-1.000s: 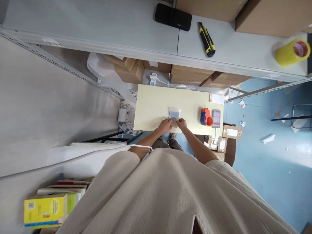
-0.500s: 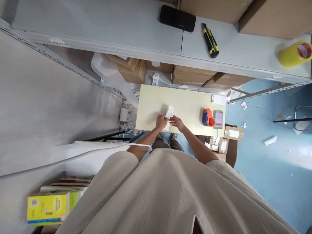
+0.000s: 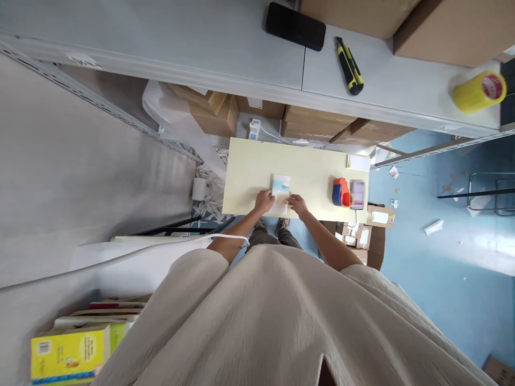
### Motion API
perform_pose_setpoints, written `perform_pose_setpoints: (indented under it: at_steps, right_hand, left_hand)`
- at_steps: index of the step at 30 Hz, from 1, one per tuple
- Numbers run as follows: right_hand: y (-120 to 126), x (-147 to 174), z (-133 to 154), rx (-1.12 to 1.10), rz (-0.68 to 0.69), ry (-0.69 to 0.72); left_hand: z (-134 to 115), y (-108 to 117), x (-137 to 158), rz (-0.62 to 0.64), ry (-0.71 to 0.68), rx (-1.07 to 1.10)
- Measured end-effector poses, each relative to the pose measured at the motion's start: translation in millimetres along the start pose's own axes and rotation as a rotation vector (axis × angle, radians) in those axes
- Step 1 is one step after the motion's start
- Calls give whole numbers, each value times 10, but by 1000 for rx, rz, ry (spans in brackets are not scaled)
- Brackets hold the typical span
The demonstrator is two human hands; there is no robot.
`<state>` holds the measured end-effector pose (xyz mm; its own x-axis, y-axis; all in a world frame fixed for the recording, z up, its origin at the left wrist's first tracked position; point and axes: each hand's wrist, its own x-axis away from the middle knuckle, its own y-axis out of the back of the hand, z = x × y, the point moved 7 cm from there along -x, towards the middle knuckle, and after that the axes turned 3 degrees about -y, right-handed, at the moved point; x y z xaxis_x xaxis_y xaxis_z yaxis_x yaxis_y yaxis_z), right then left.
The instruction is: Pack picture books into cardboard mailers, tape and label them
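Observation:
A small flat white packet with a blue picture (image 3: 280,192) lies on the pale yellow table (image 3: 249,171), near its front edge. My left hand (image 3: 264,201) grips the packet's left near corner. My right hand (image 3: 298,204) holds its right near corner. Both hands rest low on the tabletop, with my forearms reaching out from a cream garment.
A red and blue tape dispenser (image 3: 340,192) and a phone (image 3: 357,194) sit at the table's right end. On the grey shelf above lie a black phone (image 3: 295,26), a yellow utility knife (image 3: 350,66) and a yellow tape roll (image 3: 479,90). Cardboard boxes (image 3: 372,233) and books (image 3: 70,354) stand around.
The packet lay flat a second ago, was tipped up on edge in my left hand half a second ago, and now lies flat again, turned lengthwise, with both hands on it.

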<state>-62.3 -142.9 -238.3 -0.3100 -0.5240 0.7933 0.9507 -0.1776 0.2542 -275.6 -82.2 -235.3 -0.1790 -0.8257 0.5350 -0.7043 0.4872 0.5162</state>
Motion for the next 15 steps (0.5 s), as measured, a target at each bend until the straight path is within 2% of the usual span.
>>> perform_pose_setpoints:
  at_steps: [3,10,15]
  right_hand:
    - [20,-34,-15,40,-38,13]
    - [-10,-9,-8,4,-97,-29]
    - [-55,112,152,-95,-38,-8]
  left_hand:
    - [-4,-9,54,2,-32,-10]
    - [-14,-26,117,78,-55,147]
    - [-87,-34,148,132,-63,332]
